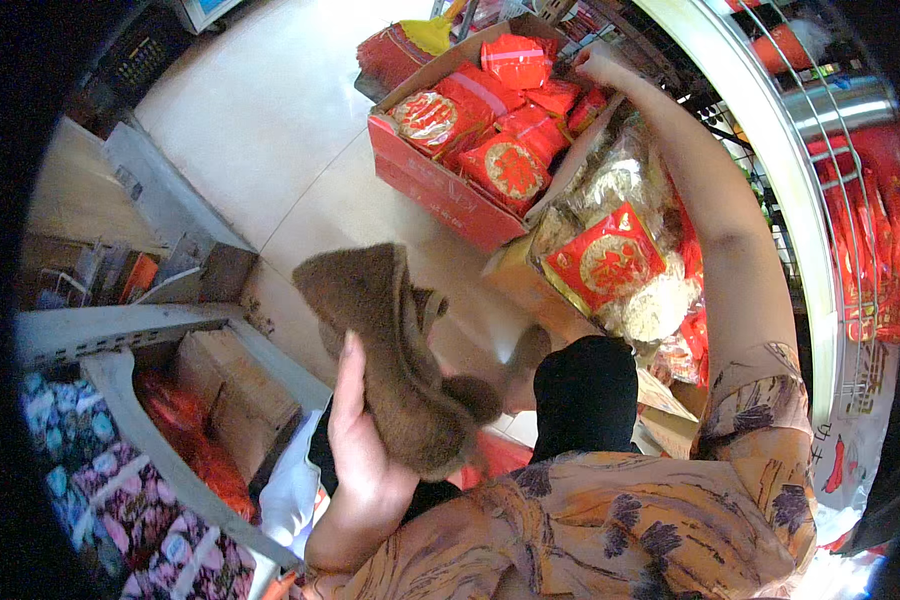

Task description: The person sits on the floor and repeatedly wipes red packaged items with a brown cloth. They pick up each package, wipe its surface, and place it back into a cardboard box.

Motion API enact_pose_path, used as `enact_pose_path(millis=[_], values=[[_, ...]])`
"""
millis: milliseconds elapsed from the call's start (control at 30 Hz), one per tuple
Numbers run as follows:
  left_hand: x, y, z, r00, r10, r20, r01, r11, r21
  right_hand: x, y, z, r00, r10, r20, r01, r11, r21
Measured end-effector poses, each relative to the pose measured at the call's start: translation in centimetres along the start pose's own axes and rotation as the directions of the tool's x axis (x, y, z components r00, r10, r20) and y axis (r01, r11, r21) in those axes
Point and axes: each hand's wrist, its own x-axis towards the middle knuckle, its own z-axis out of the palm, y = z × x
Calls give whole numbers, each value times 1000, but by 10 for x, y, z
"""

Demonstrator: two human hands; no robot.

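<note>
My left hand (364,435) holds a folded, fuzzy brown cloth (397,367) in front of my body, thumb up along its near side. The cloth droops in loose folds, and my fingers behind it are hidden. My right arm reaches far forward along the shelving, and my right hand (601,66) is at the far right corner of a red cardboard box (442,199). Its fingers are curled, but what they grip there is unclear. Red plastic-wrapped packets (510,169) with gold round emblems fill that box.
Nearer me, a second carton (521,274) holds clear bags and a red-and-gold packet (607,255). A yellow-handled red broom (412,45) stands behind. Metal shelving (270,390) with boxes is at left; a wire rack (847,225) with red goods is at right.
</note>
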Motion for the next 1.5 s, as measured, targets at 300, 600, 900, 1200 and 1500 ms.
enact_pose_path(millis=[300, 600, 900, 1200, 1500], values=[[-2, 11, 1, 986, 41, -161, -33, 998, 50, 31, -44, 33, 984, 135, 112, -76, 903, -423], [2, 5, -3, 951, 164, -261, -86, 954, 287, 50, -77, 65, 961, 254, -115, -264, 961, -86], [1, 4, 1, 943, 122, -311, -57, 976, 212, 43, -79, 45, 969, 210, -130, -197, 974, 111], [-1, 7, 8, 982, 28, -185, -16, 998, 64, 20, -81, -2, 953, 191, -233, -7, 787, 616], [6, 2, 1, 993, 74, -94, -60, 987, 149, -51, -134, -49, 971, 121, -204, 116, 507, 854]])
